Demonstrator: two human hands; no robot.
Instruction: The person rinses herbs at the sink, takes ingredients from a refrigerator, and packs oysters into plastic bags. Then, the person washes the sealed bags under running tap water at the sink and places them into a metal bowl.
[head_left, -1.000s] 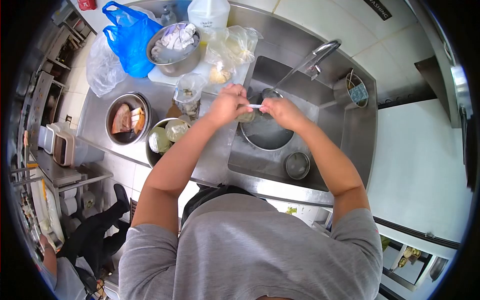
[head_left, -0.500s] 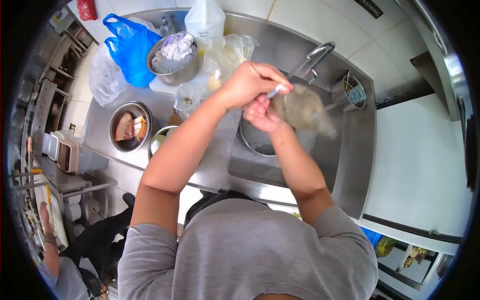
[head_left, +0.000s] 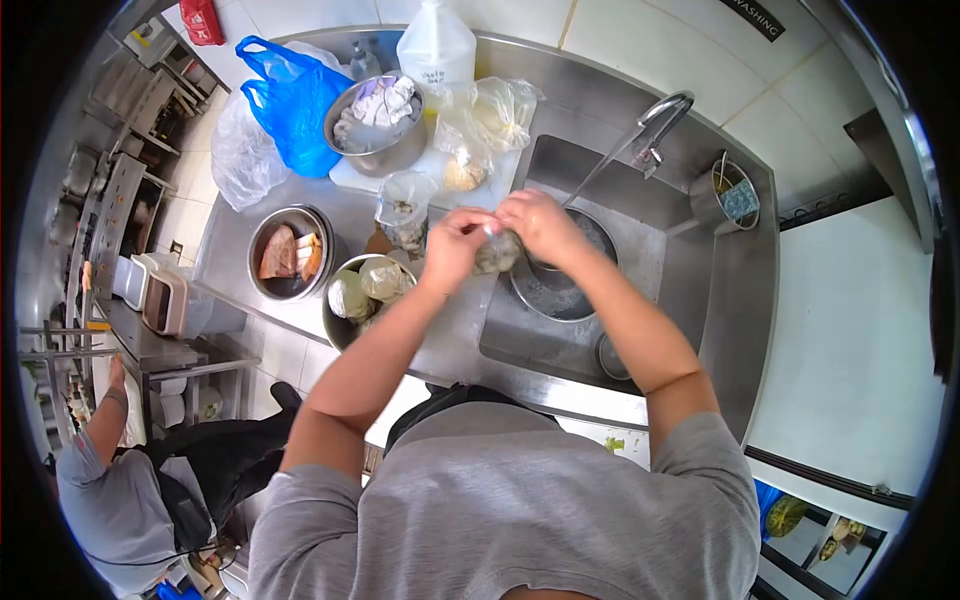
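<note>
Both hands meet at the knotted top of a small clear plastic bag [head_left: 496, 256] with greyish-brown contents, which hangs just left of the sink basin. My left hand [head_left: 455, 245] pinches the bag's neck from the left. On the right, my right hand [head_left: 541, 226] has its fingers closed at the same neck. What is inside the bag is too unclear to name. Left of my left hand stands another clear bag [head_left: 404, 222] with dark pieces in it. Below that, a metal pot [head_left: 336, 318] holds several wrapped pale-green bundles.
A metal bowl [head_left: 262, 285] of meat pieces stands at the left. Behind are a blue bag [head_left: 300, 110], a steel pot [head_left: 385, 155] with cloths, and a white jug [head_left: 437, 50]. The faucet [head_left: 655, 125] arches over the sink [head_left: 640, 270]. A co-worker [head_left: 130, 480] is at lower left.
The bag was a blur swinging out to the right; now it hangs nearly still between my hands. My crossed hands have come apart, left hand lower and to the left.
</note>
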